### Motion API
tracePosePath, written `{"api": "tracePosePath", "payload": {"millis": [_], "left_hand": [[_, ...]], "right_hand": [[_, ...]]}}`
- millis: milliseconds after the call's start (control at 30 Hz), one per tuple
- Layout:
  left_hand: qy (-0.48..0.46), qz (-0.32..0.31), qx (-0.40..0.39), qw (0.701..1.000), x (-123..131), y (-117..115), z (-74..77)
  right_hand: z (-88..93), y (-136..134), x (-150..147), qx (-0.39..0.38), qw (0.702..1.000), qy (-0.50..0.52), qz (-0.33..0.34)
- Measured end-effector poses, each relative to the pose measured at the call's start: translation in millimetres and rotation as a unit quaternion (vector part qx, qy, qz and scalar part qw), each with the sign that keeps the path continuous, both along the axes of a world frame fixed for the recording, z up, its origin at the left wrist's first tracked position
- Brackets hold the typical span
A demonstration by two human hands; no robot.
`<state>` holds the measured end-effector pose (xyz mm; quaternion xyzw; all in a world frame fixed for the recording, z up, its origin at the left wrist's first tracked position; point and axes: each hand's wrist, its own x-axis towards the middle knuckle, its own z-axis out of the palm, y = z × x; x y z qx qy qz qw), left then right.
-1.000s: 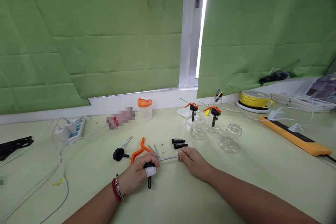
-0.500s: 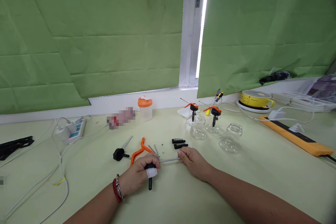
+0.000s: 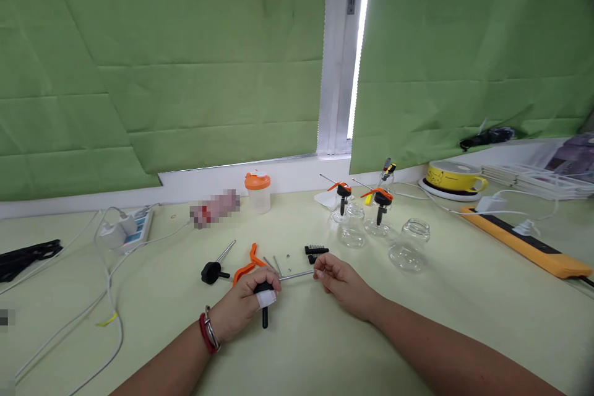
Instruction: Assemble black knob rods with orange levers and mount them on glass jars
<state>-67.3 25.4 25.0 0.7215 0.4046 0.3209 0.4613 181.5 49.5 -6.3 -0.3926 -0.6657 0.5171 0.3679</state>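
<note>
My left hand (image 3: 244, 300), white tape round a finger, is closed round a black jar lid (image 3: 265, 318) whose dark stem points down toward me. From it a thin metal tube (image 3: 297, 275) runs to the right. At the tube's far end my right hand (image 3: 343, 279) pinches with its fingertips. Just beyond the left hand lie orange levers (image 3: 244, 271) and metal pins (image 3: 277, 265). A similar black lid with a metal tube (image 3: 211, 272) rests to the left. Black pieces with springs (image 3: 316, 250) lie behind my right hand, which partly covers one.
Glass jars (image 3: 409, 246) stand at right, near two assembled orange-and-black jar tops (image 3: 383, 198). An orange-lidded cup (image 3: 258, 192) is at the back. A yellow power strip (image 3: 520, 241) lies far right; a white power strip (image 3: 139, 232) and cables are at left.
Both hands have shifted slightly, with the tube's right end tipped a little up and away. My right hand now covers more of the nearer spring piece.
</note>
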Motion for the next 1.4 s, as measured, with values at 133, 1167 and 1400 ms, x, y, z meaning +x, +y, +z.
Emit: {"api": "tracePosePath", "payload": {"millis": [133,1167,1400], "left_hand": [[0.0,-0.002,-0.008,1.0,0.4,-0.3,0.4],[0.002,0.005,-0.005,1.0,0.0,-0.5,-0.6],[0.006,0.006,-0.006,1.0,0.4,-0.6,1.0]], "right_hand": [[-4.6,1.5,0.3,0.011,1.0,-0.019,-0.004],[-4.4,0.2,0.3,0.025,1.0,-0.008,0.003],[-5.4,2.0,-0.1,0.019,1.0,-0.023,-0.004]]}}
